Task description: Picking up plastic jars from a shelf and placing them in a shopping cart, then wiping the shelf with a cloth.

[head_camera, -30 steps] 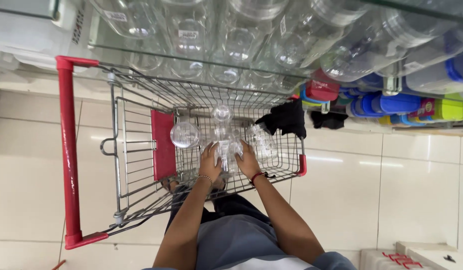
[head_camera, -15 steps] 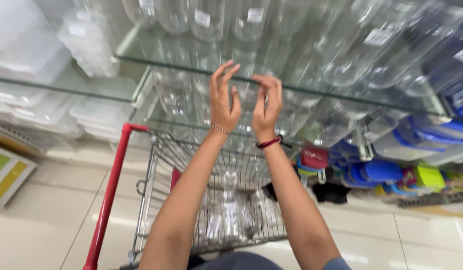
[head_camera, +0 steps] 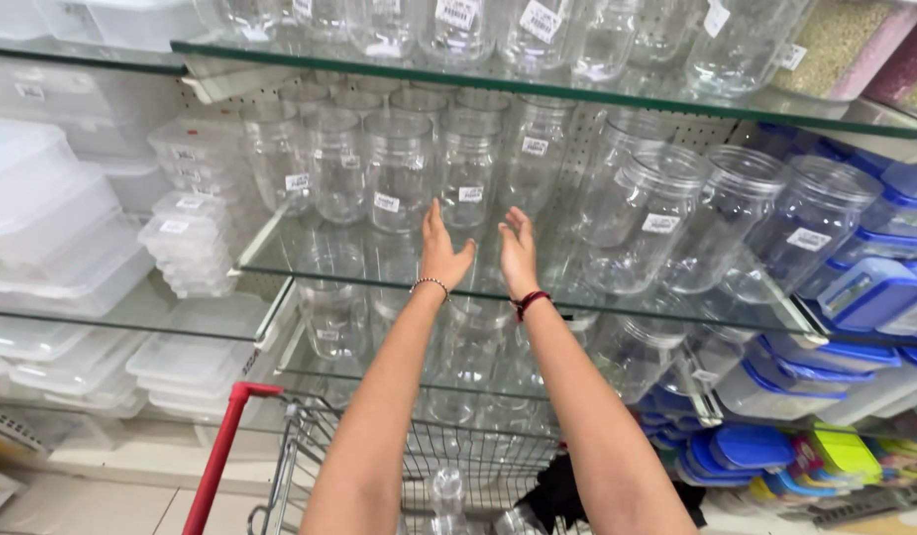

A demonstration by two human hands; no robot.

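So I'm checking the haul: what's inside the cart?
Inside the cart at least one clear jar and something black show. Both arms cover much of the basket, and the frame edge cuts off the rest.

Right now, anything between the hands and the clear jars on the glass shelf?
Nothing visible. The left hand and right hand are raised, open and empty, before the row of clear jars on the glass shelf; only open air lies between.

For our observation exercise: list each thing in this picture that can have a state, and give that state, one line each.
Left hand: open, empty, raised toward the shelf.
Right hand: open, empty, beside the left.
Clear jars: upright on the glass shelf, no lids visible.
Blue-lidded boxes: closed, stacked.
Shopping cart: partly loaded with clear jars.
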